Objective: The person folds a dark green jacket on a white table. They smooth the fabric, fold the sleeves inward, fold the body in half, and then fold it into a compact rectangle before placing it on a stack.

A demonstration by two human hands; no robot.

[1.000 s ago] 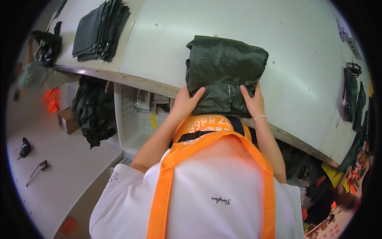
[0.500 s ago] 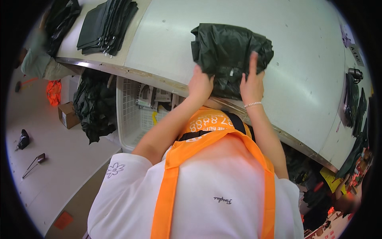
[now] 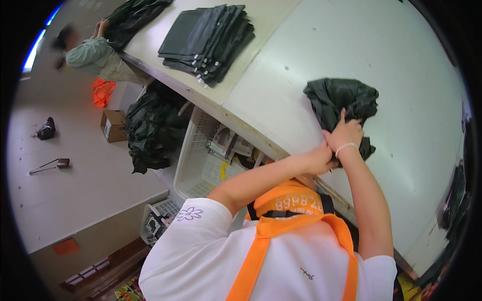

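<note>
A crumpled bundle of thin, dark green, slightly shiny fabric (image 3: 345, 95) lies on the white worktable in front of me. My right hand (image 3: 345, 133) rests on its near part, index finger stretched over the folds and the other fingers bent into the fabric. Just under the right wrist, my left hand (image 3: 321, 158) is closed at the bundle's near edge, close to the table edge. The left fingertips are partly hidden, and so is whatever fabric lies between them. A loose end of the fabric sticks out to the right of my right wrist.
A stack of folded dark green pieces with small white tags (image 3: 206, 42) lies on the table at left. Below the edge stand a white plastic basket (image 3: 187, 155) with boxes and a heap of dark fabric (image 3: 153, 128). A co-worker (image 3: 93, 52) handles dark fabric at far left.
The bundle was wide and flat between both hands; now it is narrower and bunched. My left hand has crossed rightward beneath the right wrist. The view has turned left.
</note>
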